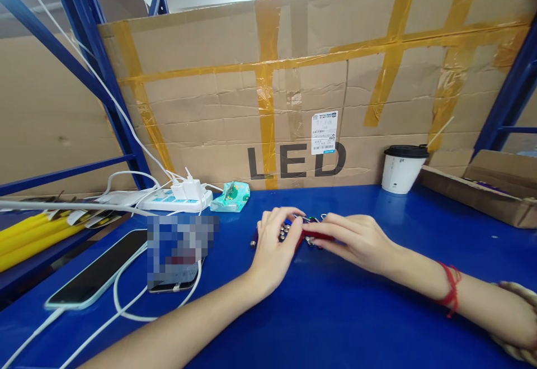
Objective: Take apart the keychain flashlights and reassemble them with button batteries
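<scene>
Both of my hands rest on the blue table (344,313) over a small cluster of metal and coloured parts (308,232), red, blue and silver. My left hand (274,246) curls its fingers over the left side of the cluster. My right hand (356,240) reaches in from the right and pinches a red piece (319,235). The fingertips of both hands meet above the cluster. Much of it is hidden under the fingers, so I cannot make out what the parts are. A red string is tied round my right wrist.
A taped cardboard sheet marked LED (293,106) stands at the back. A white lidded cup (400,169) and an open cardboard box (482,187) sit at right. At left lie a power strip (178,198), a green packet (230,195), two phones (100,271) with white cables, and yellow rods (29,240).
</scene>
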Tool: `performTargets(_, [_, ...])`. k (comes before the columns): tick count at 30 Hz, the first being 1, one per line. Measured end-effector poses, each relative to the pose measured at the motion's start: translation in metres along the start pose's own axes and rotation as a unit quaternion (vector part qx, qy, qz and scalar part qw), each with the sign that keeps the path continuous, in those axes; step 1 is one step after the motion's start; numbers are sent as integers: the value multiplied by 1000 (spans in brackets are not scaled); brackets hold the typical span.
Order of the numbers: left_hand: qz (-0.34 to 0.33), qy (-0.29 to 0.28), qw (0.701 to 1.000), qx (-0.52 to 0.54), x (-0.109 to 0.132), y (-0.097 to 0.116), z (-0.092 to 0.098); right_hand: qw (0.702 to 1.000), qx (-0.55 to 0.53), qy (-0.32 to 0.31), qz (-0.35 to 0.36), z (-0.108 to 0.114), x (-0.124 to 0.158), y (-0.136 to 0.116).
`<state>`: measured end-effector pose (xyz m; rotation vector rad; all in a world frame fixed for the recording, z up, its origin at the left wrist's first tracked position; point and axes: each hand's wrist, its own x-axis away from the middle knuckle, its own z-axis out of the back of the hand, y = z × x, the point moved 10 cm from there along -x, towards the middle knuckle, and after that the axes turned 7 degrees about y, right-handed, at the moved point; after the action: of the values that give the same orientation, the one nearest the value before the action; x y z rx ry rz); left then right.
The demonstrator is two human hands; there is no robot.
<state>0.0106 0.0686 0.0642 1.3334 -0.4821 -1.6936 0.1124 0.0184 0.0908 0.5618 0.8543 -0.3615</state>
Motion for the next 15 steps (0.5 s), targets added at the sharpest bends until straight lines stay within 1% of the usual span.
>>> performTargets(3, [-35, -44, 998, -27, 3, 9, -9, 999, -25, 6, 35, 4, -5, -15])
performTargets(6, [-42, -61, 997, -28, 5, 11, -13, 999, -38, -9, 33, 2, -5, -16])
performTargets(8, [-32, -59, 997, -22, 4, 7, -15, 999, -43, -21, 10, -1, -2, -11])
performTargets(13, [22, -23, 999, 11, -2, -9, -10, 990, -80, -66, -99, -16, 7, 13])
performTargets(15, [48, -13, 999, 20, -4, -16, -8, 983, -102, -68, -133, -19, 9, 20])
